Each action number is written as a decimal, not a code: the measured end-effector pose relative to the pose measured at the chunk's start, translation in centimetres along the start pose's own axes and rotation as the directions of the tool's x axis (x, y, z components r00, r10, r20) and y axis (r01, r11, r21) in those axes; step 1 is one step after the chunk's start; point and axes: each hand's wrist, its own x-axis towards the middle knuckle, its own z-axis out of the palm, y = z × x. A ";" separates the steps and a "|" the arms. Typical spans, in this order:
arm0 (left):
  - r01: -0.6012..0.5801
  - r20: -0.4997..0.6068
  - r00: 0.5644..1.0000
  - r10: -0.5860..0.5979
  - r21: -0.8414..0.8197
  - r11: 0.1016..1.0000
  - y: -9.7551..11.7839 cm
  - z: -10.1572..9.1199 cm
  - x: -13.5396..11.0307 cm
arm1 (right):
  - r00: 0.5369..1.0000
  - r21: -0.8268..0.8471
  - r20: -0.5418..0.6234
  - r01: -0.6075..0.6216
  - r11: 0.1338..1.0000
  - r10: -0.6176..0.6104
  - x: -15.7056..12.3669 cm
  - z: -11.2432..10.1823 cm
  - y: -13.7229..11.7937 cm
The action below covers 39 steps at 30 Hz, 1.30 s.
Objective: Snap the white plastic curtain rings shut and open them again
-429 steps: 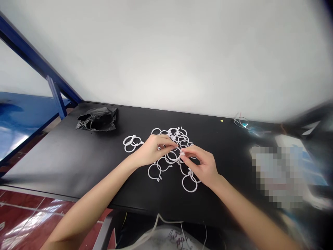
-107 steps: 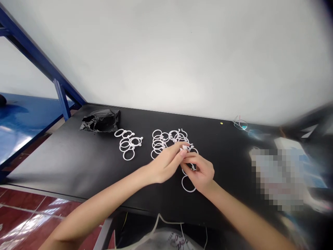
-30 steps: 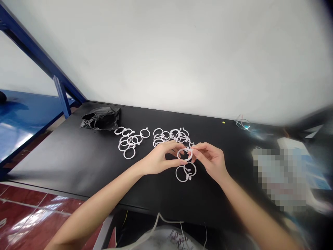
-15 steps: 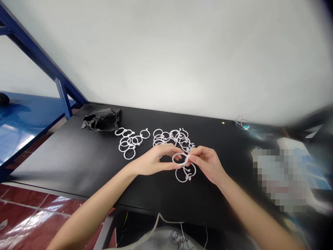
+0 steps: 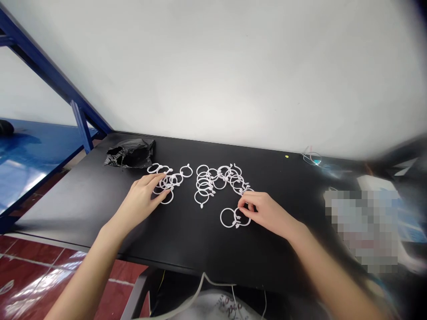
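Observation:
Several white plastic rings lie on a black table (image 5: 83, 200) in three lots. My left hand (image 5: 142, 200) lies with its fingers stretched flat on the left cluster of rings (image 5: 168, 180), its fingertips touching them. A larger heap of rings (image 5: 216, 178) sits in the middle. My right hand (image 5: 267, 213) rests on the table with curled fingers, thumb and forefinger pinched on one of a pair of rings (image 5: 235, 218) lying near the front.
A crumpled black plastic bag (image 5: 130, 153) lies at the back left, beside a blue metal frame (image 5: 80, 129). A small wire object (image 5: 312, 158) and a yellow speck (image 5: 287, 156) sit near the white wall. The right side is blurred out. Red tiled floor (image 5: 33, 275) shows on the left.
Both hands held one ring above the table half a second ago. My left hand has moved left to the left cluster, and my right hand has dropped onto the pair of rings.

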 end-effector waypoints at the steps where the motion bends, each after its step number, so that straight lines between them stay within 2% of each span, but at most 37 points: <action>1: -0.001 -0.004 1.000 0.001 -0.001 1.000 0.2 0.0 0.1 | 1.000 0.003 -0.029 -0.003 1.000 0.003 0.0 -0.1 0.1; 3: -0.006 -0.036 0.999 0.005 -0.025 1.000 1.3 -0.2 0.5 | 0.996 0.060 -0.087 -0.025 0.998 0.030 0.0 -0.5 0.2; 5: -0.041 -0.074 0.997 0.034 -0.091 0.995 3.2 -0.6 1.2 | 0.990 0.165 -0.114 -0.062 0.984 0.081 0.0 -0.8 0.4; 7: -0.134 -0.051 0.991 0.126 -0.195 0.972 5.8 -0.7 2.0 | 0.985 0.269 -0.109 -0.103 0.957 0.137 0.0 -0.9 0.5; 8: -0.186 -0.002 0.982 0.191 -0.243 0.952 7.3 -0.7 2.3 | 0.982 0.311 -0.107 -0.118 0.943 0.158 0.1 -0.9 0.5; 10: -0.310 0.086 0.930 0.357 -0.336 0.889 10.1 -0.2 3.0 | 0.976 0.382 -0.122 -0.119 0.917 0.178 0.1 -0.8 0.6; 13: -0.342 0.148 0.881 0.450 -0.457 0.821 13.3 1.1 3.8 | 0.964 0.508 -0.184 -0.071 0.858 0.189 0.3 -0.5 0.5; 15: -0.335 0.108 0.879 0.465 -0.553 0.763 14.6 2.2 4.1 | 0.944 0.597 -0.245 -0.032 0.801 0.221 0.5 0.2 0.1; 17: -0.334 0.017 0.897 0.442 -0.630 0.701 15.4 3.4 4.0 | 0.912 0.667 -0.307 0.004 0.745 0.270 0.7 1.3 -0.5; 20: -0.334 -0.090 0.923 0.373 -0.669 0.664 16.0 4.7 3.5 | 0.860 0.717 -0.383 0.048 0.695 0.336 0.9 3.1 -1.6; 22: -0.349 -0.122 0.924 0.362 -0.653 0.672 16.0 5.2 3.0 | 0.850 0.711 -0.409 0.068 0.700 0.333 0.9 3.8 -2.1; 26: -0.432 -0.169 0.893 0.417 -0.583 0.688 15.3 5.1 2.8 | 0.915 0.635 -0.341 0.057 0.770 0.214 0.6 3.4 -1.9; 28: -0.438 -0.137 0.887 0.442 -0.556 0.706 14.5 4.7 3.1 | 0.918 0.607 -0.360 0.097 0.788 0.165 0.3 2.6 -1.4; 30: -0.422 -0.082 0.885 0.459 -0.559 0.714 13.8 4.1 3.5 | 0.901 0.590 -0.418 0.173 0.789 0.115 0.0 1.8 -1.1; 33: -0.380 -0.004 0.877 0.481 -0.618 0.688 13.1 3.2 3.9 | 0.892 0.573 -0.450 0.241 0.783 0.054 -0.2 1.3 -1.0; 39: -0.272 0.127 0.851 0.509 -0.723 0.635 12.8 1.3 4.5 | 0.907 0.700 -0.407 0.231 0.676 0.112 0.3 1.6 -1.6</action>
